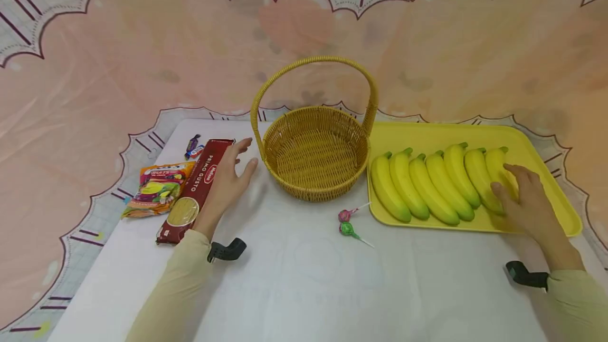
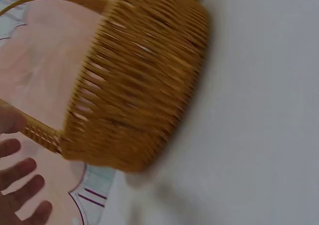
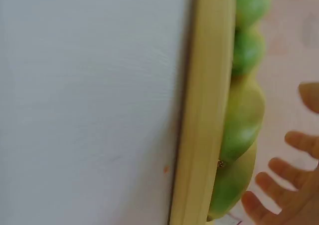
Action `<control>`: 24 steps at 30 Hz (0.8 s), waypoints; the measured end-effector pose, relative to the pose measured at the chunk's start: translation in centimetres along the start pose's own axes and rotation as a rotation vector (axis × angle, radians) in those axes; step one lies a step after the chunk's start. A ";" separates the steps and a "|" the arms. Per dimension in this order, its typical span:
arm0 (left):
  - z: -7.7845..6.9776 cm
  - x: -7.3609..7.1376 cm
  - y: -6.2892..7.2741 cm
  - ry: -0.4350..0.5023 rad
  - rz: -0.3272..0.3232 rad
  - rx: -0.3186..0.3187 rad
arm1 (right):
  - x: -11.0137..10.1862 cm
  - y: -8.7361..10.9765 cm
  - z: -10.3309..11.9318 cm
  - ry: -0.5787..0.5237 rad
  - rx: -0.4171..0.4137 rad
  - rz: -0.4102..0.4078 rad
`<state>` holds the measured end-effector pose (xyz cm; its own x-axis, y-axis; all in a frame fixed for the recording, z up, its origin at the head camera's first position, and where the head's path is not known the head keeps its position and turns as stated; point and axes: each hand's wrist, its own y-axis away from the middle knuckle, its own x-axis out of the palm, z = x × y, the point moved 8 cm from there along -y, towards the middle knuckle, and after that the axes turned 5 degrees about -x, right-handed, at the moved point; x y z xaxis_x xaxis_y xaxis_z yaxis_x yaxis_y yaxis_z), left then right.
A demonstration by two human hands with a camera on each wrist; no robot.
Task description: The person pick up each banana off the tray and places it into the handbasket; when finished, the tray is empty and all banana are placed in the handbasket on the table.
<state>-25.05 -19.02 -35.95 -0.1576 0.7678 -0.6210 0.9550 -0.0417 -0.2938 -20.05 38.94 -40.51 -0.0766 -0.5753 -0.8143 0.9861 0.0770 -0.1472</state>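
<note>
A golden wicker basket (image 1: pixel 315 192) with a tall arched handle stands at the back middle of the table. My left hand (image 1: pixel 229 181) hovers just left of it, fingers apart and holding nothing. In the left wrist view the fingers (image 2: pixel 31 186) spread near the foot of the basket's handle (image 2: pixel 42 134). Several bananas (image 1: pixel 429 191) lie in a row on a yellow tray (image 1: pixel 553 202). Over the right end of that row is my right hand (image 1: pixel 528 202), partly covering the last bananas. The right wrist view shows its fingers (image 3: pixel 271 187) spread, with a gap to the green-tipped bananas (image 3: pixel 244 120).
Beneath my left forearm lies a dark red pasta packet (image 1: pixel 209 162). Beside it are an orange fruit-candy bag (image 1: pixel 159 191) and two small wrapped sweets (image 1: pixel 192 144). Two lollipops, one pink (image 1: pixel 344 216) and one green (image 1: pixel 347 228), lie in front of the basket.
</note>
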 end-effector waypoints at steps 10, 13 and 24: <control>-6.0 -1.3 -2.1 0.447 -0.153 -0.041 | 0.3 -1.4 -3.5 -0.095 0.272 0.111; -7.6 -1.3 -2.5 0.463 -0.156 -0.035 | 0.4 -1.2 -3.8 -0.096 0.300 0.109; -7.2 -1.3 -3.3 0.672 -0.232 -0.049 | 0.0 -0.6 -2.3 -0.152 0.319 -0.020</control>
<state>-26.19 -15.29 -28.90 -0.1844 0.9820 0.0405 0.9280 0.1875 -0.3219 -20.93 40.74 -41.73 -0.0973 -0.6904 -0.7169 0.9829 -0.1799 0.0397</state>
